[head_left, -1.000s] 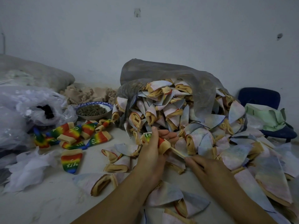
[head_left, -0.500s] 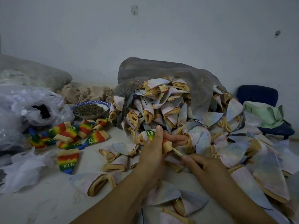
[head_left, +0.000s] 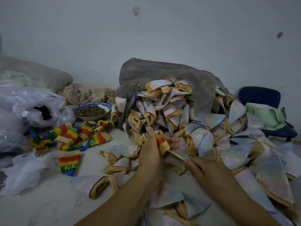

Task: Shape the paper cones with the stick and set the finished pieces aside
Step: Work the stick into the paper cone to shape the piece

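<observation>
One stick (head_left: 176, 155) eased out — one cone (head_left: 163, 146).

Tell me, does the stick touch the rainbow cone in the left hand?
Touching. The head view shows the stick entering the open end of the rainbow cone that the left hand grips.

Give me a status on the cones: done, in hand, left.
Done: a cluster of rainbow cones lies set aside on the left. In hand: the left hand grips one rainbow cone, the right hand holds the stick in its open end. Left: most of it, the big heap of pale cones spilling from the grey bag.
</observation>
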### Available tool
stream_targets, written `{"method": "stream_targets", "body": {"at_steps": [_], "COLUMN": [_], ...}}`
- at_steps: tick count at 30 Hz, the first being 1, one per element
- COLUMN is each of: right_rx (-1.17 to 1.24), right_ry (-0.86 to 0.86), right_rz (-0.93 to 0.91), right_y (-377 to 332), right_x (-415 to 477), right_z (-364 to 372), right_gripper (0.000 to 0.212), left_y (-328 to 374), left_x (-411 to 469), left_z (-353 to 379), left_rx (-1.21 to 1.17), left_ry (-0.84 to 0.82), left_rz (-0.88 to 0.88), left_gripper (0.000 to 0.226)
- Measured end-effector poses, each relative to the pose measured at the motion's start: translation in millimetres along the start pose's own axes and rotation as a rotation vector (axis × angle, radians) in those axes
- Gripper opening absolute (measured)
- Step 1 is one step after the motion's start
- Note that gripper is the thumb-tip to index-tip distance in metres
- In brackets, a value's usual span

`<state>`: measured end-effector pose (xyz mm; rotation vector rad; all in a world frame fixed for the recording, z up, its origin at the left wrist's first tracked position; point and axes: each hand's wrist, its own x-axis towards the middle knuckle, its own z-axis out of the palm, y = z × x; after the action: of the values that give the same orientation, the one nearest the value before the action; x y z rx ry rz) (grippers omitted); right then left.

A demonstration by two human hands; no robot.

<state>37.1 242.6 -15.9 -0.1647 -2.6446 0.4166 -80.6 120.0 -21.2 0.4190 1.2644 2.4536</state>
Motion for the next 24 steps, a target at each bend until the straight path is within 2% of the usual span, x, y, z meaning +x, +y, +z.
{"method": "stream_targets", "body": {"at_steps": [4,9,14,16,19,22,24], "right_rx": [0.028,-0.014,-0.009,0.057,0.119,0.172,0.199], "right_ry": [0.016,0.007,-0.022,-0.015,-0.017,0.005,0.020], "right_rz": [0.054,0.005,-0.032,-0.006,0.065,0.110,0.113], "right_y": [1.5,4.2,2.1,-1.0,-4.0,-5.4,-7.5], "right_x": [-0.9,1.1,1.7,0.4,-0.3,1.1,2.3], "right_z": [0.9,-5.6,-8.0,-5.3,1.0,1.9,1.9], "right_gripper": [0.053,0.066,0.068,0.061,0.040,0.034,0.030], "left_y": [1.4,-1.2,-0.5,0.9,2.3,-0.2,-0.9], "left_x": [1.9,2.9,2.6,2.3,-2.2,-8.7,-10.6], "left_z": [-2.7,-3.2,-4.2,-3.8,-1.5,2.8,6.1], "left_rx": [0.002,0.010,0.052,0.075,0.123,0.195,0.246], "left_ry": [0.043,0.039,0.027,0.001,-0.042,-0.040,0.016], "left_rz": [0.013,0.015,0.014,0.028,0.021,0.010,0.006], "left_gripper": [0.068,0.065,0.072,0.076,0.082,0.085,0.097]}}
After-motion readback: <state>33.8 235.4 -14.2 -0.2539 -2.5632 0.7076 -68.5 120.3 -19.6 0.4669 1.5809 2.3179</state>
